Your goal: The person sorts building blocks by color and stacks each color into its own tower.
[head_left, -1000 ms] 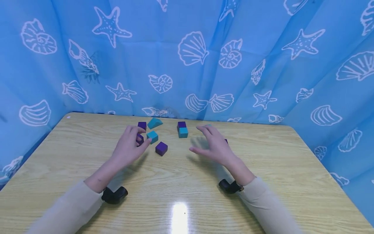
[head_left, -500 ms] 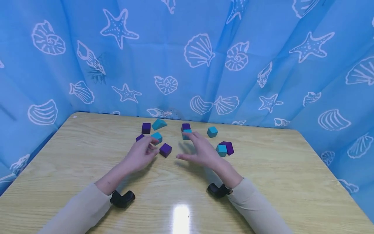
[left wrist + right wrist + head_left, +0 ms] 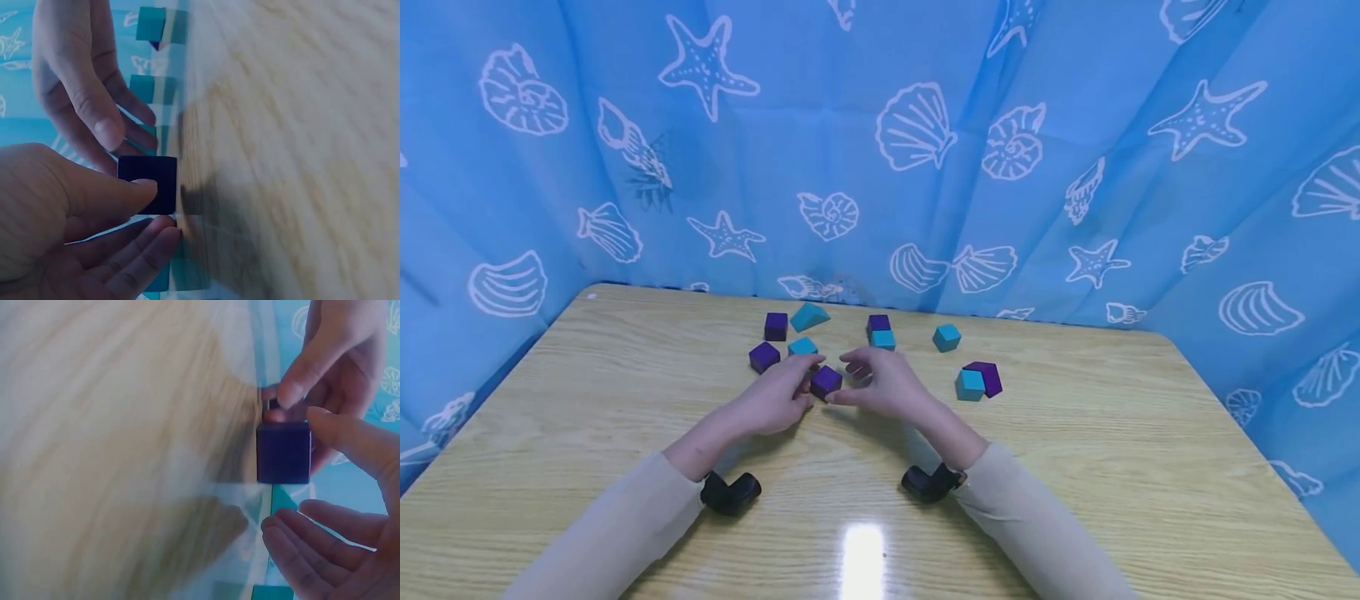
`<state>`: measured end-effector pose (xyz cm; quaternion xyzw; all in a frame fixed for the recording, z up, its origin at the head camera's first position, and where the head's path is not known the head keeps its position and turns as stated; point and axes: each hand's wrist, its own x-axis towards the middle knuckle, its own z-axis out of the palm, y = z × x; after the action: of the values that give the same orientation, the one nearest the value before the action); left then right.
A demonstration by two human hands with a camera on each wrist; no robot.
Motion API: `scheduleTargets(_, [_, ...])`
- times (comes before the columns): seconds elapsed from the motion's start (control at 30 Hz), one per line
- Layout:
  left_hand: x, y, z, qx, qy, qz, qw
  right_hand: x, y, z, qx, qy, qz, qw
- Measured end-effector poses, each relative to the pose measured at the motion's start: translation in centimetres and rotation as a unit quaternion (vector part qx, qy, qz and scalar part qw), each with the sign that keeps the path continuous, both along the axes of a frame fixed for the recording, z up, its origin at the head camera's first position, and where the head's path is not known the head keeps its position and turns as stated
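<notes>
Purple cube [image 3: 826, 382], flat-sided, between fingers [image 3: 147, 256]

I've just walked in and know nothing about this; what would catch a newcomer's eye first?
Probably the blue curtain with its white sea-shell print, filling the background behind the wooden table. Next, perhaps, the purple cube between the person's left grip and right grip. The turquoise wedge, near the table's far edge, also stands out for its sloping shape.
</notes>
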<state>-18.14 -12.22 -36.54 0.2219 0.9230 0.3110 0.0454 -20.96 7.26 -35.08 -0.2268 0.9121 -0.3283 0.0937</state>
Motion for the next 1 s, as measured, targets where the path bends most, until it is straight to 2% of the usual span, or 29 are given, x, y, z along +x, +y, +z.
scheduleTargets(0.33, [-0.1, 0.6, 0.5, -0.029, 0.009, 0.017, 0.9994, -0.2, -0.8, -0.3, -0.022, -0.022, 0.012, 0.9995])
scheduleTargets(0.77, [-0.2, 0.8, 0.5, -0.015, 0.018, 0.035, 0.9991, -0.2, -0.6, -0.8, -0.049, -0.024, -0.022, 0.9983])
scheduleTargets(1.0, [0.0, 1.0, 0.1, 0.0, 0.0, 0.051, 0.9987, 0.0, -0.4, -1.0, -0.052, -0.04, -0.021, 0.9976])
